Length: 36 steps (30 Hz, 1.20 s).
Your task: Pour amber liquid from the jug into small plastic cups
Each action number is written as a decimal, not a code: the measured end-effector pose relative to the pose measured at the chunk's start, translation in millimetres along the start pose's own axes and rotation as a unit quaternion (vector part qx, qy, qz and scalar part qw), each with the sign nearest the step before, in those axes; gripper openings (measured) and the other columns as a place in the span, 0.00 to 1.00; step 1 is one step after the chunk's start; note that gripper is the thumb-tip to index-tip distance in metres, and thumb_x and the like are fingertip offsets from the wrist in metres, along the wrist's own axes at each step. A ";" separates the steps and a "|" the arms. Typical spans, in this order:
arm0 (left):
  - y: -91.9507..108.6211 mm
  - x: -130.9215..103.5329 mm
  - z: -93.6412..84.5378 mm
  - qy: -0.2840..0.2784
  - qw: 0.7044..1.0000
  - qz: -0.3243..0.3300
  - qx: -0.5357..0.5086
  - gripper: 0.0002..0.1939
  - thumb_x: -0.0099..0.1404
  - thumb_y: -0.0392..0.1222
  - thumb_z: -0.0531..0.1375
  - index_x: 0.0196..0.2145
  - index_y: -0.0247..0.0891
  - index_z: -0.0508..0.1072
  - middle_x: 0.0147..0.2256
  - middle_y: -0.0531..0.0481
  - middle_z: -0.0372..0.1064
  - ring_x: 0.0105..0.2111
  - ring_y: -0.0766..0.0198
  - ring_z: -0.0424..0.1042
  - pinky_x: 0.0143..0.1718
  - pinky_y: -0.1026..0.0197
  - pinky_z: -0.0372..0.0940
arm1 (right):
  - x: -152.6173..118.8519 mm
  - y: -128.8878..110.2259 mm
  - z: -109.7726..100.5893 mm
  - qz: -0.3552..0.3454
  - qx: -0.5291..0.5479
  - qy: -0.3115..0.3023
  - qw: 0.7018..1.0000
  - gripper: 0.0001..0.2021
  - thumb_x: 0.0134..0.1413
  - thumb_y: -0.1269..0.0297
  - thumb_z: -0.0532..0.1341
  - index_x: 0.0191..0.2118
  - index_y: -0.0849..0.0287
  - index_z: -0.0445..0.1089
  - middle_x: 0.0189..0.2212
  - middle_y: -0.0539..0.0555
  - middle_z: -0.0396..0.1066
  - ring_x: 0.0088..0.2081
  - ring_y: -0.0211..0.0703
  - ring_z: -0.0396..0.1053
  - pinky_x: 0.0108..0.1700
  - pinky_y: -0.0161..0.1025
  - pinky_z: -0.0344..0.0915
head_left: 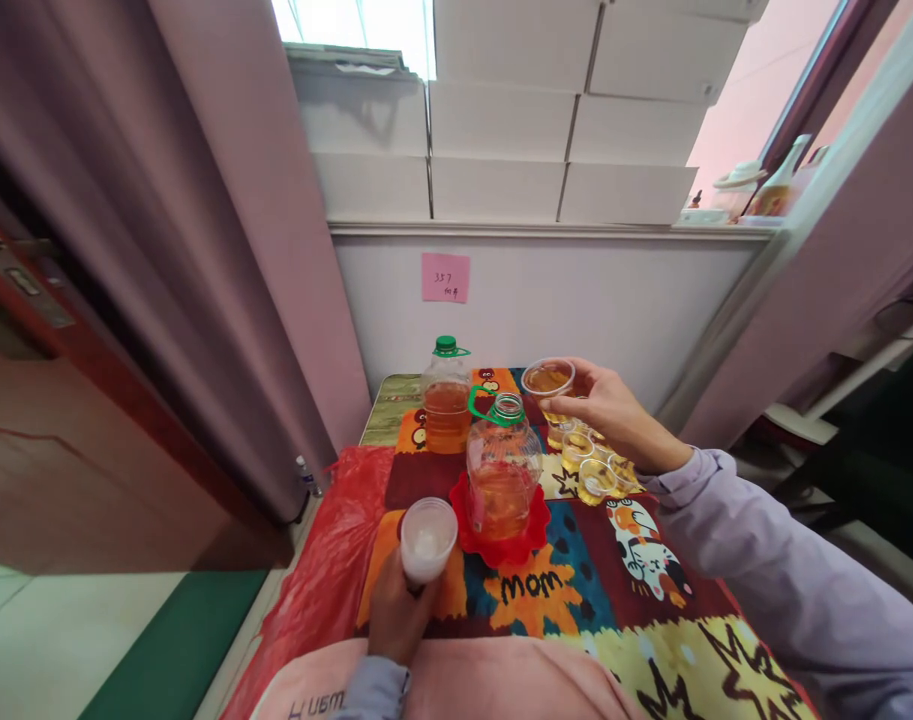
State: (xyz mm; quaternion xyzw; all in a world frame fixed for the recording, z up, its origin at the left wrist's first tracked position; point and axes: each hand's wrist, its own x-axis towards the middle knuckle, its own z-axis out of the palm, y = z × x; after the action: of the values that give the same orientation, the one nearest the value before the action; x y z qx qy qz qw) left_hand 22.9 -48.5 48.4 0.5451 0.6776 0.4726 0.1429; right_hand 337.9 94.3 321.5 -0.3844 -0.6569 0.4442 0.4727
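Note:
My left hand (400,608) is closed around a stack of clear plastic cups (428,540), held near the front of the table. In my right hand (613,405) is a single clear plastic cup (550,380) with yellowish liquid, raised above a group of filled cups (597,478). Between my hands an uncapped jug (505,490) with a green handle stands on a red scalloped dish (508,555), partly full of amber liquid. Behind it to the left is a second jug (447,410), its green cap on, holding similar liquid.
A colourful patterned cloth (535,590) covers the table, with red plastic sheeting (313,550) along its left side. White boxes (501,125) are stacked on the ledge behind, above a pink note (445,278). A small bottle (307,477) stands left of the table.

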 end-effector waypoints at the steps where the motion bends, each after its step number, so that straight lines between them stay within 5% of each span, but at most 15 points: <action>1: 0.0 0.0 0.1 -0.001 1.000 -0.002 -0.003 0.23 0.56 0.61 0.68 0.43 0.44 0.77 0.42 0.40 0.84 0.43 0.37 0.83 0.43 0.39 0.79 | 1.9 0.0 0.6 0.003 -0.003 -0.002 1.000 0.24 0.45 0.64 0.76 0.51 0.57 0.77 0.49 0.58 0.84 0.51 0.53 0.82 0.60 0.55 0.76; 13: 5.2 -0.7 -1.6 -0.005 1.000 -0.011 -0.022 0.24 0.56 0.59 0.69 0.45 0.42 0.78 0.42 0.40 0.84 0.43 0.38 0.84 0.44 0.39 0.78 | 11.3 3.0 -0.4 0.004 -0.045 -0.009 0.999 0.25 0.42 0.63 0.78 0.50 0.55 0.80 0.43 0.54 0.86 0.42 0.51 0.84 0.49 0.49 0.82; 36: 1.2 -0.8 -0.3 -0.006 1.000 0.009 -0.021 0.21 0.58 0.57 0.69 0.43 0.42 0.78 0.42 0.40 0.83 0.41 0.39 0.83 0.42 0.41 0.78 | 14.5 -10.2 -5.1 -0.071 -0.226 0.011 0.971 0.32 0.45 0.61 0.79 0.59 0.55 0.79 0.51 0.57 0.84 0.46 0.53 0.83 0.52 0.50 0.80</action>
State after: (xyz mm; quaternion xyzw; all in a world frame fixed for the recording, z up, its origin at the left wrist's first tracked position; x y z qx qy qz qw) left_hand 23.7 -49.4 49.3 0.5512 0.6617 0.4844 0.1541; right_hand 338.2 105.6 336.0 -0.4382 -0.7608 0.2451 0.4112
